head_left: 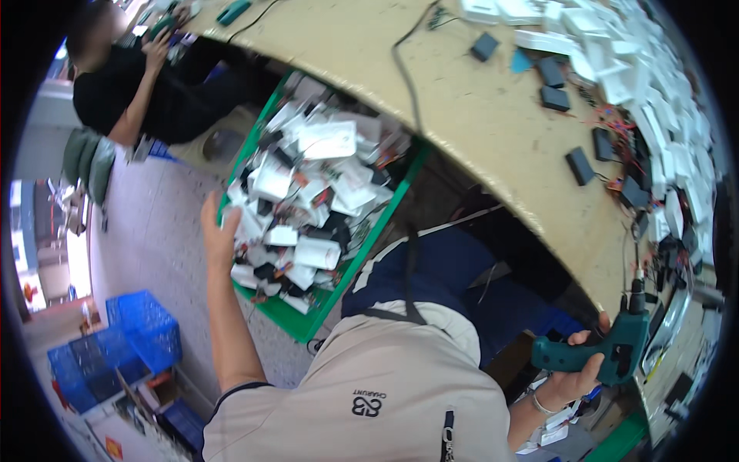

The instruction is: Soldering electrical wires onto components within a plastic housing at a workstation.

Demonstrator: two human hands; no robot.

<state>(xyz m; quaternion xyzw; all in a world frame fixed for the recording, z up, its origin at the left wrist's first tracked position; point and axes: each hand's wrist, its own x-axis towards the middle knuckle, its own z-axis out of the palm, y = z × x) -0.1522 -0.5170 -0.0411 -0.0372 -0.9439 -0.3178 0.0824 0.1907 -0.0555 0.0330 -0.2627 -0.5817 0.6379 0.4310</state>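
My right hand (573, 381) is wrapped round a green power drill (623, 350) at the lower right. The drill's black chuck and thin bit point away from me, toward the parts on the table. At the left, my left hand (219, 235) is beside the left edge of a green bin (375, 250), fingers apart and holding nothing; whether it touches the rim I cannot tell. White plastic housings (327, 138), black pieces and wires fill the bin.
A worktable (493, 138) curves across the right, bearing a heap of white casings (616, 77), several black boxes (580, 165) and red wires. A black cable (408, 77) crosses it. Another person (127, 85) works at the far left. Blue crates (142, 327) stand lower left.
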